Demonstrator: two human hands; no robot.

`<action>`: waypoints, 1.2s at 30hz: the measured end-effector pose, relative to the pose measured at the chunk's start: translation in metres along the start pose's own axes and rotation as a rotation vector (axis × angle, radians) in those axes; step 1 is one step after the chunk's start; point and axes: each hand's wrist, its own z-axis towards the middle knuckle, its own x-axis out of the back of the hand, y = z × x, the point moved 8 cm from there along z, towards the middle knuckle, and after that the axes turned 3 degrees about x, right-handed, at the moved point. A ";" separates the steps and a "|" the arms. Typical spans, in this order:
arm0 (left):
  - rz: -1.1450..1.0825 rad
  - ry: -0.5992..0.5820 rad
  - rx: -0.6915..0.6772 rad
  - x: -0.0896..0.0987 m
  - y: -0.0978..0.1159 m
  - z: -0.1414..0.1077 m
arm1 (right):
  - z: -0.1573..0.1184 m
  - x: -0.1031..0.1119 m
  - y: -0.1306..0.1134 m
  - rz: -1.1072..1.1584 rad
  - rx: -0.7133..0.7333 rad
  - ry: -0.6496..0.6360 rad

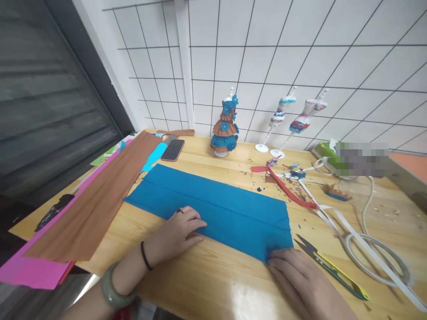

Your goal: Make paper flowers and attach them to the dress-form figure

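Observation:
A blue sheet of paper (216, 200) with a lengthwise crease lies flat across the middle of the wooden table. My left hand (180, 233) rests at its near edge, fingers apart, with the fingertips on the paper and the thumb over the wood. At the sheet's near right corner, my right hand (296, 271) has its fingers closed together, and the corner seems to be between them. Yellow and green thread snips (336, 269) lie just right of that hand, blades towards the sheet.
Brown paper (100, 195) covers pink paper (43, 275) at left, near a phone (172, 150). A small dressed mannequin (225, 129) and two barer ones (280, 115) stand behind. Scraps, a red strip (290, 191) and a white tape roll (378, 260) lie right.

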 end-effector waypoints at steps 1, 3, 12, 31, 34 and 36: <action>0.009 -0.009 0.001 -0.001 -0.001 0.001 | 0.000 0.000 0.001 -0.004 -0.004 0.007; 0.023 -0.023 0.009 -0.002 -0.003 0.002 | -0.001 0.001 0.002 -0.029 -0.001 0.007; -0.029 -0.055 0.037 0.006 -0.003 0.011 | -0.009 -0.001 0.016 -0.089 -0.018 0.016; -0.142 -0.159 0.129 0.023 -0.043 0.024 | -0.004 -0.006 0.058 0.148 -0.461 -0.081; -0.099 -0.203 0.183 0.025 -0.047 0.032 | -0.002 -0.007 0.063 0.144 -0.482 -0.064; -0.053 -0.221 0.199 0.025 -0.048 0.037 | -0.002 -0.008 0.065 0.152 -0.512 -0.073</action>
